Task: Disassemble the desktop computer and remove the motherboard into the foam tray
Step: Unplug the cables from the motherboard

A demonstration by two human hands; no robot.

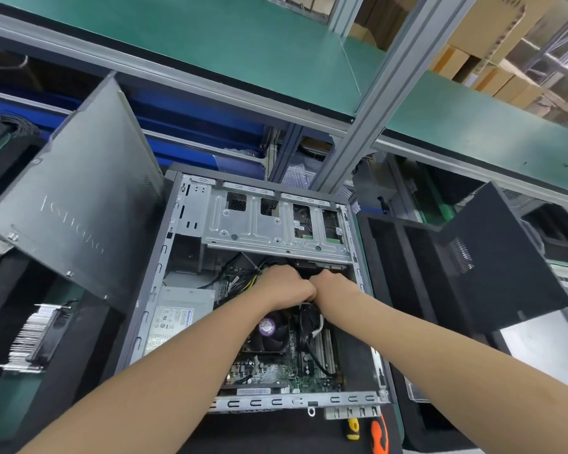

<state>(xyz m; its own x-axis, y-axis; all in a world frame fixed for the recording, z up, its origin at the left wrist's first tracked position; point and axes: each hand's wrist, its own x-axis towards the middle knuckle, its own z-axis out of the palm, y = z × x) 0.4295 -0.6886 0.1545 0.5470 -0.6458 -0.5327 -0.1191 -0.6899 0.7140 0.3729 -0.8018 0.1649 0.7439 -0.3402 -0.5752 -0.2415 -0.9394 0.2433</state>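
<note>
Both hands are deep in the open desktop case (164,257), which lies on its side on the bench, and they meet just below the steel drive cage (273,224). The left hand (286,285) sits knuckles-up against the yellow-and-black cable bundle (243,276). The right hand (333,286) touches it, fingers dipped toward a dark part under the cage. On both hands the fingers curl down out of sight, so I cannot tell what they pinch; it is probably a connector or a cable.

The motherboard (276,371) is still in the case floor, with the CPU fan (271,332) on it and black cables (309,326) lying across it. The power supply (174,319) sits to its left. What looks like the black foam tray (384,244) lies just right of the case.

The step in hand appears to be freeing wiring, so the task is at an early stage. There are three risks from here:
- A plug pulled by its wires instead of its housing could tear loose or stress the board socket.
- A sudden release could drive the knuckles into the sharp edge of the cage.
- A cable left connected would snag when the board is lifted.
</note>
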